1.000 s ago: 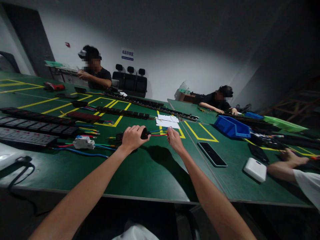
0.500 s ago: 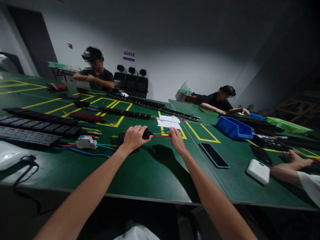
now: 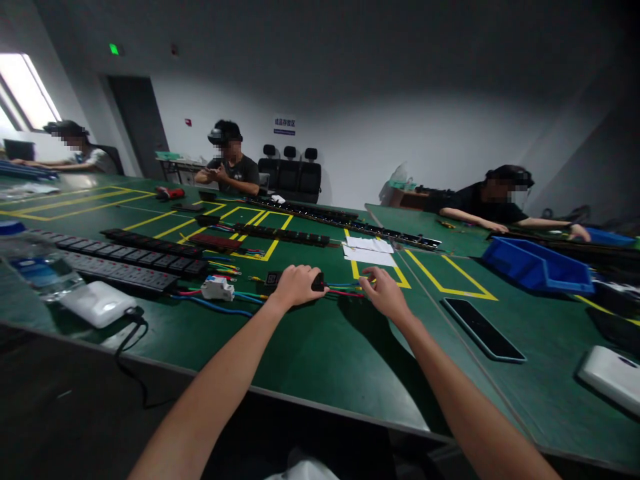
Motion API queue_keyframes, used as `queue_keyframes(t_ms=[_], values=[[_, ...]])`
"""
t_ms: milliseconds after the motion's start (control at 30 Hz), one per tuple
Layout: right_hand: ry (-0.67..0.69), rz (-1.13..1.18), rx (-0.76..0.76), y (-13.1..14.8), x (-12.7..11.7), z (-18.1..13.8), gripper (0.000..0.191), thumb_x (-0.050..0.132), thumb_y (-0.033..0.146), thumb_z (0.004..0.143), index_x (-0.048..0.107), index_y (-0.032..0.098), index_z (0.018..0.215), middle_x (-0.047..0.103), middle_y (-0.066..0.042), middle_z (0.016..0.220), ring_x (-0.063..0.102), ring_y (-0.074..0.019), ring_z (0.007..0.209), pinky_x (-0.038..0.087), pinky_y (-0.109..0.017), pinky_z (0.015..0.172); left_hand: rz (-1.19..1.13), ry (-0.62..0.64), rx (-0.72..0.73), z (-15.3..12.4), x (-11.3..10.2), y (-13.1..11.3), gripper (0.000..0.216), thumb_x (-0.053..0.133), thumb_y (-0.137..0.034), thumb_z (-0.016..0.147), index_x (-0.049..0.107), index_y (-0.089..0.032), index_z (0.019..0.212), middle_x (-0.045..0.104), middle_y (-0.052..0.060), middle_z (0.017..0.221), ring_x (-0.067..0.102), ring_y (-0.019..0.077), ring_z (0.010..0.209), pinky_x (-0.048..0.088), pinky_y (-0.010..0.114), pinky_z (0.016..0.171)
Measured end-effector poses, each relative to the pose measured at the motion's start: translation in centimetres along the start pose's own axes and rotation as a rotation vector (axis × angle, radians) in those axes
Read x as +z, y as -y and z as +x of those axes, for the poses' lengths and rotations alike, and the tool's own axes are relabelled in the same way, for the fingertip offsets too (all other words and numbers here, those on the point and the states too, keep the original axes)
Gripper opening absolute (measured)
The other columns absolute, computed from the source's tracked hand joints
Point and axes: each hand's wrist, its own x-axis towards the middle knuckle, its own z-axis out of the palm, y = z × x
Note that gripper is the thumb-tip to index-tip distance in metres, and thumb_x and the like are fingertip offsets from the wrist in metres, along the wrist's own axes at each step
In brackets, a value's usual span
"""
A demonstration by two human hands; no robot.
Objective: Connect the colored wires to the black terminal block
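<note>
My left hand (image 3: 299, 287) is wrapped over a small black module (image 3: 319, 283) with a square-patterned left end. Red, blue and yellow-green wires (image 3: 343, 288) come out of its right end. My right hand (image 3: 384, 291) hovers at the far ends of these wires, thumb and forefinger a little apart. A blue wire runs up to the fingertips; whether it touches them is hard to make out. The red wire passes below the fingers. To the left of the module, a white circuit breaker (image 3: 218, 288) with blue, green and red wires lies on the table.
White papers (image 3: 369, 250) lie beyond my hands on the green table (image 3: 320, 347). A phone (image 3: 483, 330) and a blue bin (image 3: 537, 267) are to the right. Black power strips (image 3: 125, 273), a white device (image 3: 103, 301) and a water bottle (image 3: 37, 267) stand left. Co-workers sit across.
My right fingertips have loosened from their pinch on the red wire, which now lies lower. My left hand still holds the module. The view has swung left.
</note>
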Motion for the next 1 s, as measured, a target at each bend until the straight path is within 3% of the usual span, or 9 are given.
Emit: queue_keyframes(t_ms=[133, 233, 533, 1000], values=[[0.268, -0.015, -0.155, 0.0, 0.3, -0.2, 0.033, 0.054, 0.047, 0.093, 0.07, 0.02, 0.103, 0.066, -0.009, 0.093, 0.061, -0.0226, 0.084, 0.043, -0.033, 0.073, 0.019, 0.025, 0.033, -0.1, 0.2, 0.0, 0.05, 0.054, -0.064, 0.087, 0.065, -0.02, 0.109, 0.071, 0.009, 0.097, 0.067, 0.0272, 0.091, 0.045, 0.037, 0.076], [0.368, -0.033, -0.21, 0.1, 0.3, -0.3, 0.029, 0.061, 0.045, 0.09, 0.071, 0.02, 0.099, 0.068, -0.008, 0.092, 0.062, -0.0228, 0.085, 0.043, -0.032, 0.074, 0.022, 0.05, 0.053, -0.1, 0.3, 0.1, 0.051, 0.054, -0.066, 0.087, 0.065, -0.021, 0.11, 0.072, 0.009, 0.096, 0.067, 0.027, 0.09, 0.045, 0.036, 0.075], [0.352, -0.024, -0.169, 0.5, 0.5, -0.2, 0.017, 0.067, 0.034, 0.085, 0.072, 0.02, 0.093, 0.068, -0.005, 0.085, 0.06, -0.0191, 0.076, 0.039, -0.028, 0.065, 0.025, 0.062, 0.057, -0.1, 0.5, 0.3, 0.053, 0.053, -0.066, 0.087, 0.065, -0.021, 0.113, 0.07, 0.01, 0.099, 0.063, 0.0268, 0.093, 0.043, 0.036, 0.077], [0.377, -0.113, -0.156, 1.2, 0.2, -0.4, 0.018, 0.064, 0.035, 0.089, 0.07, 0.018, 0.094, 0.069, -0.007, 0.09, 0.062, -0.0198, 0.082, 0.039, -0.027, 0.067, 0.042, 0.047, 0.05, -0.1, 1.2, 0.5, 0.058, 0.047, -0.071, 0.088, 0.065, -0.022, 0.114, 0.064, 0.011, 0.106, 0.054, 0.0277, 0.1, 0.038, 0.038, 0.082]])
